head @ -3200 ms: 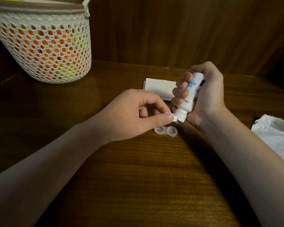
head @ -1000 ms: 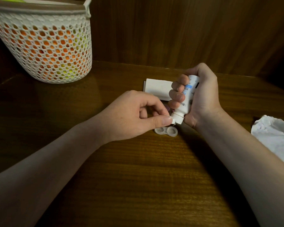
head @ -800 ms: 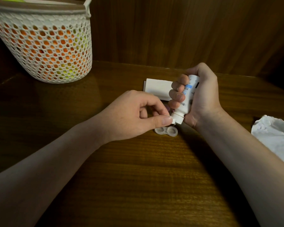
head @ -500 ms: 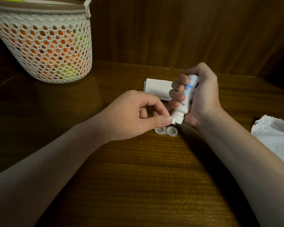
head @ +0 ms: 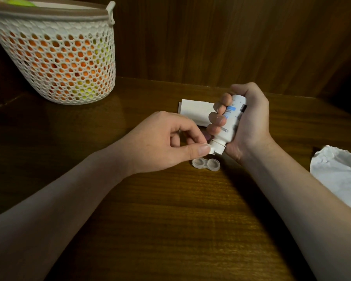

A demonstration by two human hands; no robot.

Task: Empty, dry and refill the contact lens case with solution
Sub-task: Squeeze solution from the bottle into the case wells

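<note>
While the open contact lens case (head: 205,164) lies flat on the wooden table (head: 170,220), both of its clear wells facing up, a white solution bottle (head: 228,126) is held tilted just above it, cap end pointing down toward the case. The bottle is gripped by the right hand (head: 245,122), whose fingers are curled fully round its body. Its small white cap (head: 211,149) is pinched between the thumb and forefinger of the left hand (head: 162,142), the other fingers being loosely bent. Whether the wells hold any liquid cannot be told. Behind the hands a white folded paper (head: 195,112) is seen on the table, partly hidden by the bottle. A crumpled white tissue (head: 340,175) lies well apart at the right edge, and a white mesh basket (head: 57,57) with orange and yellow contents stands at the far left.
</note>
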